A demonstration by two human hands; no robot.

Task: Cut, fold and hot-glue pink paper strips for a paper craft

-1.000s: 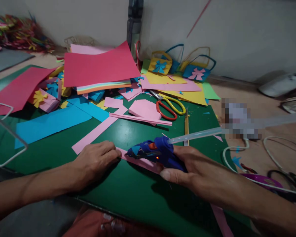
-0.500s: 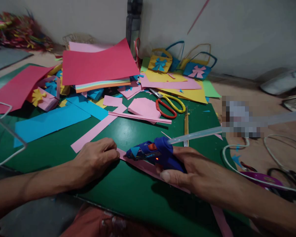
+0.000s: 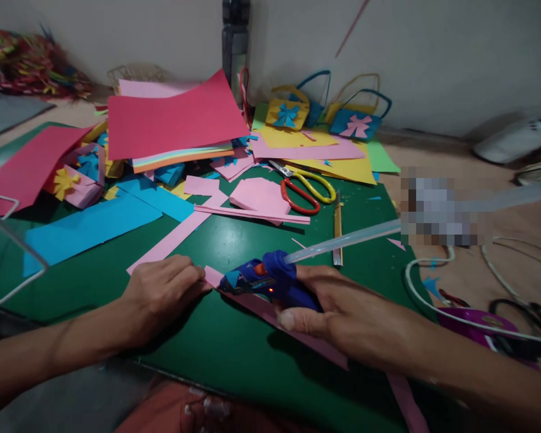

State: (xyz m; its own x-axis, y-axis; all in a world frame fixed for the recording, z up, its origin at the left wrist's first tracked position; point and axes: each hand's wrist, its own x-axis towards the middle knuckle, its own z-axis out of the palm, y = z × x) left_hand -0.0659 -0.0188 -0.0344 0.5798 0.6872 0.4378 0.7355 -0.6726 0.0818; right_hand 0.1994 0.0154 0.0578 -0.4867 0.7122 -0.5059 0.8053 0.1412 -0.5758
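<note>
My right hand (image 3: 329, 310) is wrapped round a blue hot glue gun (image 3: 275, 279) with an orange spot on top, a small red light and a long clear glue stick (image 3: 342, 240) in its back. The nozzle is at the upper end of a pink paper strip (image 3: 270, 310) that slants across the green table (image 3: 198, 349). Curled fingers of my left hand (image 3: 165, 294) are pressed together at that same end of the strip. Whether they grip the paper's edge or just touch it is hard to see. The gun and right hand cover part of the strip.
Scissors (image 3: 304, 189) with red and yellow handles and a yellow cutter (image 3: 338, 231) lie beyond the gun. Behind are pink pieces (image 3: 259, 198), blue strips (image 3: 94, 231), a stack of red sheets (image 3: 175, 117) and small paper bags (image 3: 288, 113). A white cable (image 3: 415, 288) runs at right.
The glue gun and my right hand have shifted a little left. My left hand has drawn slightly left too, and more of the strip's end shows beside its fingertips.
</note>
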